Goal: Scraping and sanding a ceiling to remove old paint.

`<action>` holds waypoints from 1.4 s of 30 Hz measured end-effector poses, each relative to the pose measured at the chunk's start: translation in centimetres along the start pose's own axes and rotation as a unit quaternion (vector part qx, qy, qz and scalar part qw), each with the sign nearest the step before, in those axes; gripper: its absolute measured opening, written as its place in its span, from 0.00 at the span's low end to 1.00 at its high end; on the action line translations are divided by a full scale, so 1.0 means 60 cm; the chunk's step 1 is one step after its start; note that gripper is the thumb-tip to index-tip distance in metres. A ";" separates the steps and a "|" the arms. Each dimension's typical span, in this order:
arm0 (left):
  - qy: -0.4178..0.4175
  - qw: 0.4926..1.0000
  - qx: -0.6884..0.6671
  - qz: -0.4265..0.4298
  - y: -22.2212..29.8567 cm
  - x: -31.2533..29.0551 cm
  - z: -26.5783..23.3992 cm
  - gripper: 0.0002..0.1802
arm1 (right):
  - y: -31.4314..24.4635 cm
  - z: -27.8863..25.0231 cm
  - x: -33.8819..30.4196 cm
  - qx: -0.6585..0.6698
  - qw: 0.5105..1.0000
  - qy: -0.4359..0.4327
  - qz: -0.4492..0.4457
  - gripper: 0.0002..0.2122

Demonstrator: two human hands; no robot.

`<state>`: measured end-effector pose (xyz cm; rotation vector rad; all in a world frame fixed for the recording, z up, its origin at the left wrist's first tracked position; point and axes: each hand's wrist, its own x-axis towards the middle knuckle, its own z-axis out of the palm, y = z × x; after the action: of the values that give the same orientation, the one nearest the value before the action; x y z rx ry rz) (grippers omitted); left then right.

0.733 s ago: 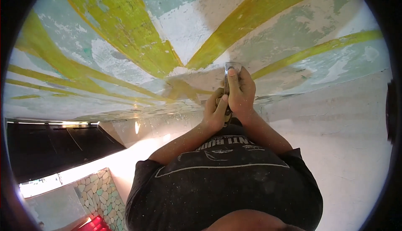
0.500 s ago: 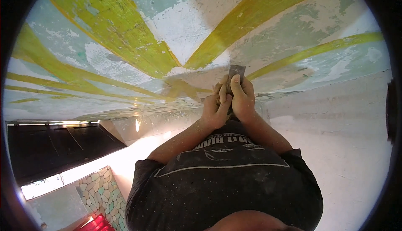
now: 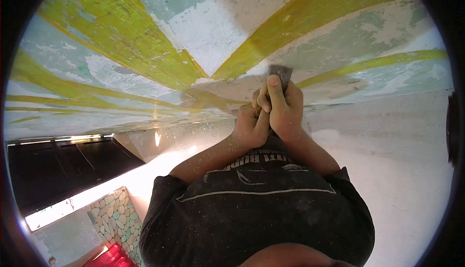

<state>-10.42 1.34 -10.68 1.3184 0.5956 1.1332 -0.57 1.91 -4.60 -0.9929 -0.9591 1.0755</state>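
Both of my hands are closed around one flat-bladed scraper (image 3: 282, 71), whose dark, dusty blade points up at the painted wall (image 3: 213, 30). My right hand (image 3: 286, 109) is the higher one, its thumb laid along the base of the blade. Lower and to its left, my left hand (image 3: 250, 127) wraps round the handle, which the fingers mostly hide. The blade edge is at the wall surface just right of where two yellow-green stripes meet. Flaking pale green and white patches show between the stripes.
A plain white wall (image 3: 378, 155) rises on the right. At the lower left are a dark panelled gate or shutter (image 3: 68, 165), a strip of pebble stone (image 3: 118, 218) and a red object (image 3: 112, 257). Bright light comes in past the dark panels.
Both hands and the scraper have shifted slightly up and to the right along the wall. The grip looks the same, and the view has tilted a little.
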 end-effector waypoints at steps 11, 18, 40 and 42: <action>-0.006 0.994 -0.052 -0.098 0.035 0.012 0.002 0.09 | -0.039 0.014 0.010 -0.006 1.000 0.000 -0.004 0.19; 0.016 0.998 -0.027 -0.056 0.019 0.007 0.007 0.10 | -0.031 0.006 0.009 0.030 0.999 -0.012 0.026 0.19; 0.027 0.997 -0.011 -0.071 0.022 0.010 0.012 0.13 | -0.026 0.005 0.003 0.032 0.999 0.029 0.021 0.18; 0.020 0.995 -0.041 -0.086 0.017 0.008 0.008 0.13 | -0.013 0.004 0.001 0.053 0.997 0.048 0.023 0.19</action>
<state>-10.11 1.41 -9.50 1.1522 0.6728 1.0338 -0.61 1.88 -3.79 -0.9733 -0.7967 1.0957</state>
